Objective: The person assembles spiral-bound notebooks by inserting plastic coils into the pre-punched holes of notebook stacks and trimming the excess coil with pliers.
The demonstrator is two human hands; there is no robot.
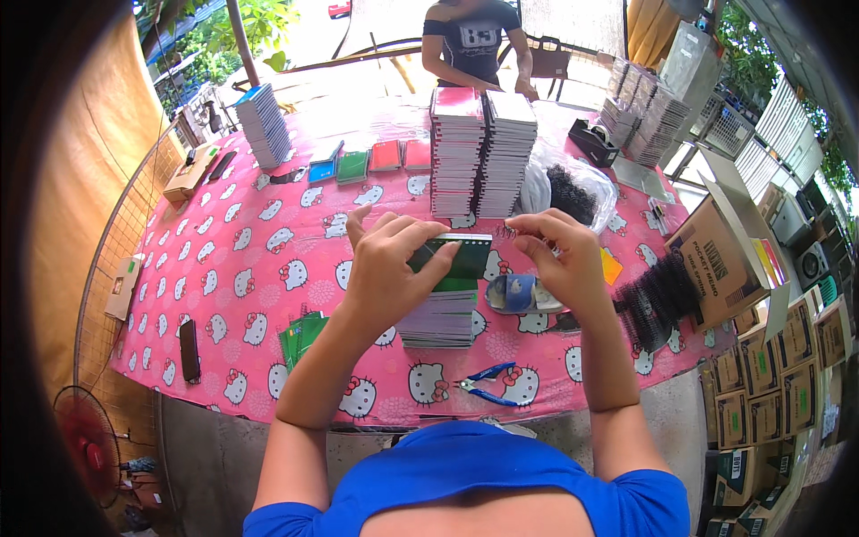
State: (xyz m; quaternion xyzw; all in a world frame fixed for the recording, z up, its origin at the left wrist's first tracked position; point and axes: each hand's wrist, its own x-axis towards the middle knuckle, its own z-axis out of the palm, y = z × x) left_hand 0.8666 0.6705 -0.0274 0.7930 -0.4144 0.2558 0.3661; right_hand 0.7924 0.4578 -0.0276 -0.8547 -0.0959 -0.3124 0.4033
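Note:
In the middle of the table, my left hand [389, 259] grips a dark green memo pad [470, 262], thumb across its cover. A row of punched holes runs along the pad's far white edge. Beneath it stands a stack of memo pads [438, 322], page edges showing. To the right, my right hand [568, 255] pinches a small dark wire spiral [506, 231], close to the pad's far right corner but apart from it. A blue and whitish object [519, 294], partly covered by that hand, lies beside the stack. Blue-handled pliers [488, 385] rest near the table's front edge.
Tall stacks of spiral pads [456, 152] rise just beyond my hands. Many black spirals [658, 300] spill by an open cardboard box [729, 242] at right. Green covers [302, 338] and a dark phone [189, 351] lie left. Another person [474, 45] stands across the table.

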